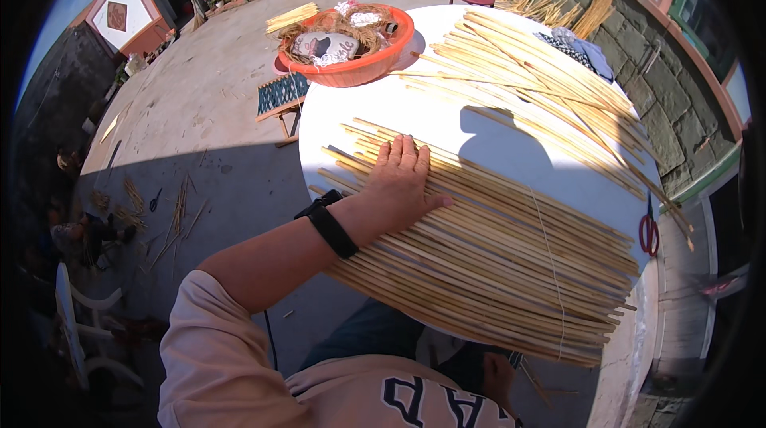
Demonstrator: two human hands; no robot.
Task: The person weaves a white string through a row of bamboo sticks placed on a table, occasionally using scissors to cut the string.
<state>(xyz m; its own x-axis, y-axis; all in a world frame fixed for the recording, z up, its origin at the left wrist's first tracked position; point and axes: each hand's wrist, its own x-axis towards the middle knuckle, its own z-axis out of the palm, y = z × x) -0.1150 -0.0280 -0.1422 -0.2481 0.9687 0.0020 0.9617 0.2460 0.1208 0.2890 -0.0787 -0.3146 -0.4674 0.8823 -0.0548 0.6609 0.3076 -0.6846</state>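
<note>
My left hand (405, 181) lies open and flat, palm down, on a row of pale, straight stalks (487, 276) laid side by side on the white round table (435, 117). A thin white thread (546, 244) crosses the stalks toward their right ends. My right hand (499, 376) hangs low below the table's near edge, partly hidden by it; I cannot tell what its fingers do. Red-handled scissors (648, 234) lie at the table's right edge, beside the stalks.
An orange basin (343, 75) of fibre and other items and more loose stalks (527, 69) occupy the table's far part. A folding stool (279, 93) stands left. A person (88, 232) sits in shade near a white chair (100, 328). A stone wall (670, 93) runs along the right.
</note>
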